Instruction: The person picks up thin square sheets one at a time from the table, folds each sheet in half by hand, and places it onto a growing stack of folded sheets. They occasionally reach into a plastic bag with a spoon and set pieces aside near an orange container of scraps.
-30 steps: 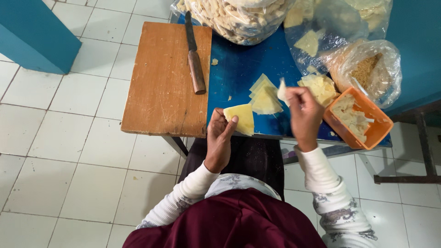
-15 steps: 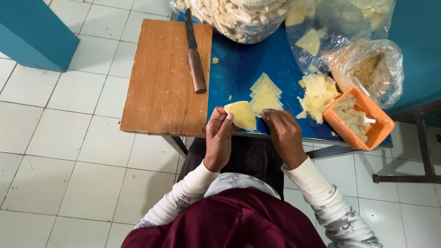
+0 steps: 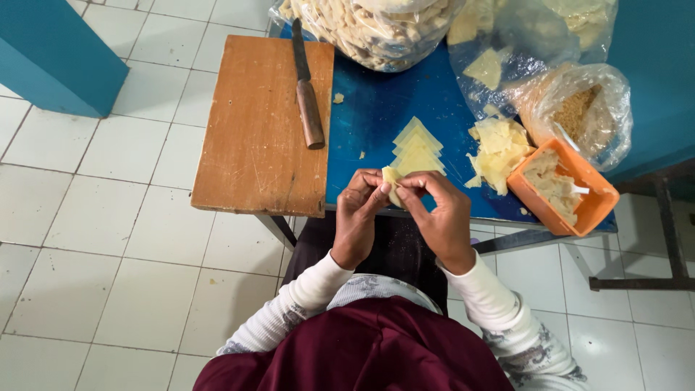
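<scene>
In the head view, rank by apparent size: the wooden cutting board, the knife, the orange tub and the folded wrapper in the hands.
1. Wooden cutting board, clearly largest.
2. Orange tub and knife: the knife looks longer, the tub wider; too close to rank.
3. Folded wrapper, pinched by left hand and right hand, smallest.

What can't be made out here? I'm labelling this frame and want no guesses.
Head view only:
- Dough wrapper: mostly hidden by the left hand and right hand; filling unseen.
- Big bag of pieces: cut off by the top edge.
- Orange tub: contents too small to identify.
</scene>
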The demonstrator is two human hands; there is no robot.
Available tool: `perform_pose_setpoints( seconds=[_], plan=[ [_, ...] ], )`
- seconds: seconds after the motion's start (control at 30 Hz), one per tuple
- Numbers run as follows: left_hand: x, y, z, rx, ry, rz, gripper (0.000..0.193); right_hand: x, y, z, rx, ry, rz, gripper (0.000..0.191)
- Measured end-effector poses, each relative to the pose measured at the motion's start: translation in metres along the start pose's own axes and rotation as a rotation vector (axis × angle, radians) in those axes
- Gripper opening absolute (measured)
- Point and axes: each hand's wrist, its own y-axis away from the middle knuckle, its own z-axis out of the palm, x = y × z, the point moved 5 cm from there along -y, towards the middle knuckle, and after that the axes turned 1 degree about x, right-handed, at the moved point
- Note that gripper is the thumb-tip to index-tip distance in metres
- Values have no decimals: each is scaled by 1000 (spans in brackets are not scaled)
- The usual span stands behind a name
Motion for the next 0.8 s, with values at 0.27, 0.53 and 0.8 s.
perform_pose_setpoints(
  seconds=[0.27,0.53,0.8],
  plan=[
    [-4,2,2,-14,61,-47,15,65,10,1,-135,-620,484,16],
    [-1,-2,1,32,7,-76,18,96,13,-3,-44,-781,639,18],
    [8,3,-18,91,12,14,21,69,-11,-32,182,126,-51,11]
  ],
)
